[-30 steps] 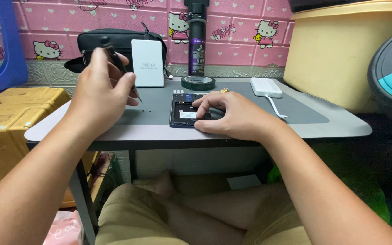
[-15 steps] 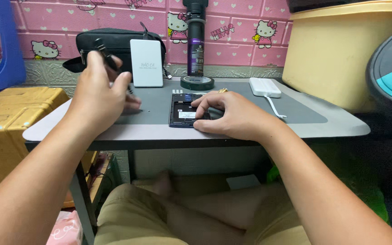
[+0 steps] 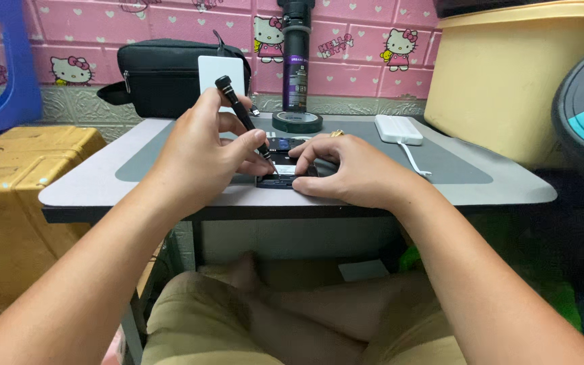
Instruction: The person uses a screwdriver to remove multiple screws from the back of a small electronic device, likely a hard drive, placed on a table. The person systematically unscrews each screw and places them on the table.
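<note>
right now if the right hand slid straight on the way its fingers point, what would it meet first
The right hand points left across the opened phone, so it would probably first meet the left hand holding the black screwdriver; depth is hard to judge.

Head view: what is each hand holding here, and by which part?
Left hand grips a black screwdriver around its lower shaft. Right hand pins the opened phone at its right edge.

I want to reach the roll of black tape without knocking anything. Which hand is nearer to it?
Right. The right hand rests on the opened phone just in front of the roll of black tape; the left hand, holding the screwdriver, lies further left.
</note>
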